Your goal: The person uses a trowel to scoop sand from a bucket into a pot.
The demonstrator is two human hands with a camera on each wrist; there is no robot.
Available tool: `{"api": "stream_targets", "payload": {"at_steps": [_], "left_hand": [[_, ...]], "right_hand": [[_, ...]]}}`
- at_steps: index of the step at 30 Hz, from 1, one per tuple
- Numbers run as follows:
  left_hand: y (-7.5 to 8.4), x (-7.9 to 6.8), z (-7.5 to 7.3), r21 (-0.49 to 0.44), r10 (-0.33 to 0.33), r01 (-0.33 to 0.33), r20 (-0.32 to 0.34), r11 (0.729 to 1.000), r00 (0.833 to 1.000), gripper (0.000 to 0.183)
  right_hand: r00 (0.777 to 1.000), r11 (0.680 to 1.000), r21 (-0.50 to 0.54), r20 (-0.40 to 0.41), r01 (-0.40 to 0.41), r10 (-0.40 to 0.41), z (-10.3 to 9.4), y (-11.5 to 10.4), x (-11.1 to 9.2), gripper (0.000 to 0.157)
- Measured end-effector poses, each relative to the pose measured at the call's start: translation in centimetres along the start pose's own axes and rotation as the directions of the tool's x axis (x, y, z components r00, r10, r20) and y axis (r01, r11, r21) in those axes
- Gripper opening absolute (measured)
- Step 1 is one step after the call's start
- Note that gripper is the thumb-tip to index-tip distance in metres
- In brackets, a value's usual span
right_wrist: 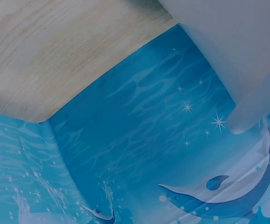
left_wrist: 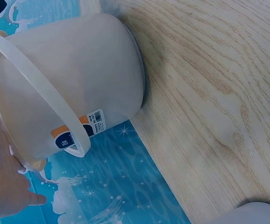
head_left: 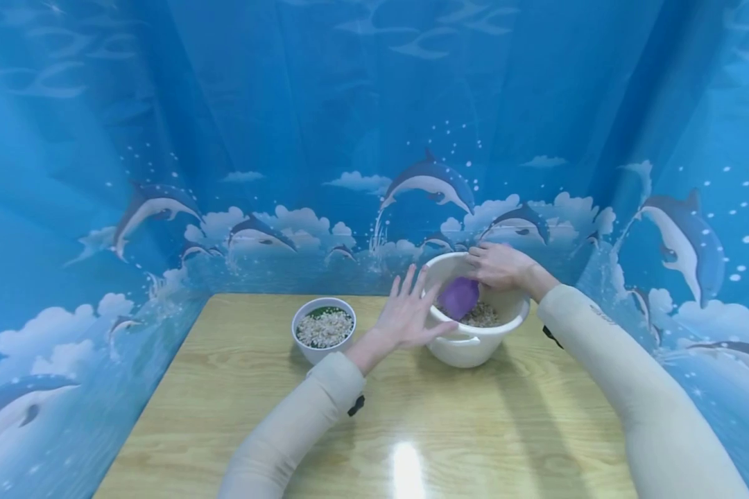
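Observation:
A cream bucket (head_left: 468,350) with a carry handle stands at the table's back right, pale brownish grain-like bits (head_left: 483,315) on its bottom. Inside it, my right hand (head_left: 499,267) grips a purple scoop (head_left: 458,298) whose bowl tilts over the bits; its handle is mostly hidden by the fingers. Spread and straight, the fingers of my left hand (head_left: 406,315) lie against the bucket's near left rim. The left wrist view shows that hand (left_wrist: 4,182) at the mouth of the bucket (left_wrist: 88,65). In the right wrist view only the bucket's outer wall (right_wrist: 233,42) shows large.
Left of the bucket, a white bowl (head_left: 315,353) holds whitish bits (head_left: 326,327) over something green. Both stand on a light wooden table (head_left: 256,416). Blue dolphin-print sheeting (head_left: 324,138) hangs right behind the table and along its sides.

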State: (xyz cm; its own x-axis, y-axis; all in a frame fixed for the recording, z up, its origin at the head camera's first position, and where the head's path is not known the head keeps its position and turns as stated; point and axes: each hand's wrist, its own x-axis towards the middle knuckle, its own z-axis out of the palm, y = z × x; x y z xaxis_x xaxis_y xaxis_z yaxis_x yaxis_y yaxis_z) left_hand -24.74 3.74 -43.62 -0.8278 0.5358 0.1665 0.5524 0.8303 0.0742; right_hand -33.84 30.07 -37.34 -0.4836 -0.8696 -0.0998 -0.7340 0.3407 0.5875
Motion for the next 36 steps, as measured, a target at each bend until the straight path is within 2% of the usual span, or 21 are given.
{"api": "stream_targets", "payload": {"at_steps": [5,12,15,22,30,36], "left_hand": [[0.0,0.0,0.0,-0.003,0.0,0.0,0.003,1.0,1.0,0.098],[0.0,0.1,-0.1,-0.009,-0.009,0.009,0.013,1.0,1.0,0.098],[0.0,0.1,0.0,-0.014,-0.005,0.005,0.004,1.0,1.0,0.097],[-0.2,0.2,0.2,-0.023,0.001,-0.001,0.006,1.0,1.0,0.096],[-0.1,0.2,0.2,-0.023,0.007,-0.007,0.001,1.0,1.0,0.095],[-0.1,0.1,0.2,-0.021,0.005,-0.004,0.003,1.0,1.0,0.095]], "right_hand": [[1.0,0.994,-0.103,0.001,0.022,-0.022,-0.3,0.6,0.2,0.026],[0.999,0.985,-0.17,-0.016,0.041,-0.045,-0.2,0.9,0.4,0.017],[0.999,0.985,-0.168,-0.013,0.038,-0.041,0.1,0.9,0.5,0.017],[1.0,0.996,-0.087,0.024,0.018,-0.016,0.9,0.5,0.8,0.024],[0.999,0.996,-0.076,0.013,0.049,-0.048,1.1,0.3,0.8,0.034],[1.0,0.994,-0.105,0.005,0.02,-0.02,1.1,0.3,0.5,0.029]]}}
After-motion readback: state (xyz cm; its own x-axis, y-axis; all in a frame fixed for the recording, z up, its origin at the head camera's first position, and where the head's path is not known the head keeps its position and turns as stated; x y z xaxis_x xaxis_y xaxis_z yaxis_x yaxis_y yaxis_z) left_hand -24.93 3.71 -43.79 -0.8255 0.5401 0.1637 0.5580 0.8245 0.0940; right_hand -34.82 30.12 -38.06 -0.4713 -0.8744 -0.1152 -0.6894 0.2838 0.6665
